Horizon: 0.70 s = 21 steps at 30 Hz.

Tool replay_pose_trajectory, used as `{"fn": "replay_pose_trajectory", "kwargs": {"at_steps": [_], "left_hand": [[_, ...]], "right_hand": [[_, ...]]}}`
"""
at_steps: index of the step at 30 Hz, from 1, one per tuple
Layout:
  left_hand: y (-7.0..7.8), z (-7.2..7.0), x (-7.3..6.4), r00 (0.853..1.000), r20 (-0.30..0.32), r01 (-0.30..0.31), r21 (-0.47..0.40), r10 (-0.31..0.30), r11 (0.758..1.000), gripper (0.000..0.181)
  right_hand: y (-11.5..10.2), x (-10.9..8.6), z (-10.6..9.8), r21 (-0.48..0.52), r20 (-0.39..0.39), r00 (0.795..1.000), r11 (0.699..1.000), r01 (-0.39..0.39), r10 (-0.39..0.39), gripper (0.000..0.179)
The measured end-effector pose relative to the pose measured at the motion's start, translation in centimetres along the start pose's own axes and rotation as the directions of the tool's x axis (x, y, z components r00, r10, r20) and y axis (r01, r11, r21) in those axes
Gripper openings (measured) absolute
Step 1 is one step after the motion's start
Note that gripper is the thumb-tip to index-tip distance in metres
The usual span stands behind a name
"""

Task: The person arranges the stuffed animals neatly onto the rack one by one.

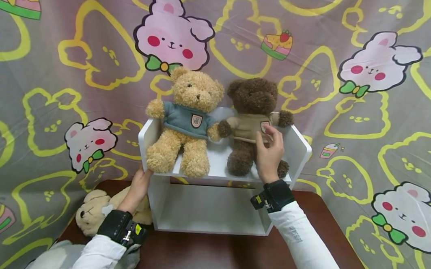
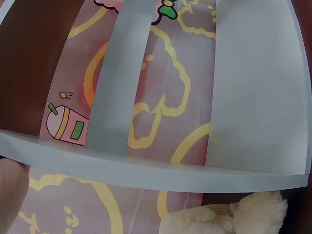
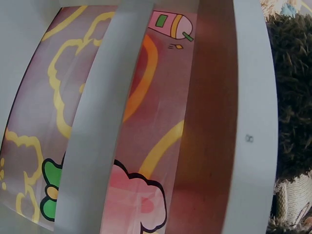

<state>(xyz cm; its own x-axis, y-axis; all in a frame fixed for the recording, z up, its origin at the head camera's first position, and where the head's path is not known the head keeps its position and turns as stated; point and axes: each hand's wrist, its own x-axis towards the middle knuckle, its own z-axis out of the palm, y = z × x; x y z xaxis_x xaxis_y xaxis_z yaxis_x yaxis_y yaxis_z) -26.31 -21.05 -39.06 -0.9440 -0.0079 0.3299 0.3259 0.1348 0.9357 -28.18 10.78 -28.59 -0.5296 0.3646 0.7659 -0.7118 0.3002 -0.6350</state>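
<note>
A tan teddy bear (image 1: pixel 194 149) in a blue sweater sits on the upper tier of a white shelf (image 1: pixel 211 209). Beside it sits a dark brown teddy bear (image 1: pixel 252 96) in a beige sweater. My right hand (image 1: pixel 270 153) is in front of the brown bear, fingers bent near its chest badge, with a gap between thumb and forefinger. Contact with the bear is unclear. At the shelf's left side, my left hand (image 1: pixel 137 187) reaches to the corner under the upper tier; its fingers are mostly hidden. The left wrist view shows the shelf's slats (image 2: pixel 119 83) and inside.
A cream plush dog (image 1: pixel 90 213) lies left of the shelf, behind my left forearm. A grey-and-white plush (image 1: pixel 57 258) is nearer the front. The shelf stands on a dark brown table (image 1: pixel 202 255). A patterned curtain (image 1: pixel 107 43) hangs behind and around it.
</note>
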Motion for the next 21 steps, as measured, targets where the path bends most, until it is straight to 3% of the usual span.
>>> {"fn": "replay_pose_trajectory", "kwargs": {"at_steps": [8, 14, 18, 21], "left_hand": [[0.1, 0.1, -0.1, 1.0, -0.005, -0.009, 0.013, 0.009, 1.0, 0.052], [0.2, 0.1, -0.1, 1.0, 0.0, 0.0, 0.017, 0.0, 1.0, 0.052], [0.2, 0.1, 0.0, 1.0, 0.004, -0.003, 0.016, 0.003, 1.0, 0.052], [0.2, 0.0, 0.0, 1.0, 0.002, -0.007, 0.019, 0.007, 1.0, 0.051]], "right_hand": [[-1.8, -0.1, -0.4, 0.03, 0.074, 0.997, 0.999, 0.033, -0.036, 0.028], [-3.1, -0.1, -1.0, -0.048, 0.174, 0.985, 0.999, 0.021, -0.012, 0.03], [-4.1, -0.1, -1.5, -0.076, 0.293, 0.956, 0.997, 0.002, 0.021, 0.031], [-4.8, -0.3, -1.9, -0.096, 0.386, 0.922, 0.995, -0.007, 0.043, 0.031]]}}
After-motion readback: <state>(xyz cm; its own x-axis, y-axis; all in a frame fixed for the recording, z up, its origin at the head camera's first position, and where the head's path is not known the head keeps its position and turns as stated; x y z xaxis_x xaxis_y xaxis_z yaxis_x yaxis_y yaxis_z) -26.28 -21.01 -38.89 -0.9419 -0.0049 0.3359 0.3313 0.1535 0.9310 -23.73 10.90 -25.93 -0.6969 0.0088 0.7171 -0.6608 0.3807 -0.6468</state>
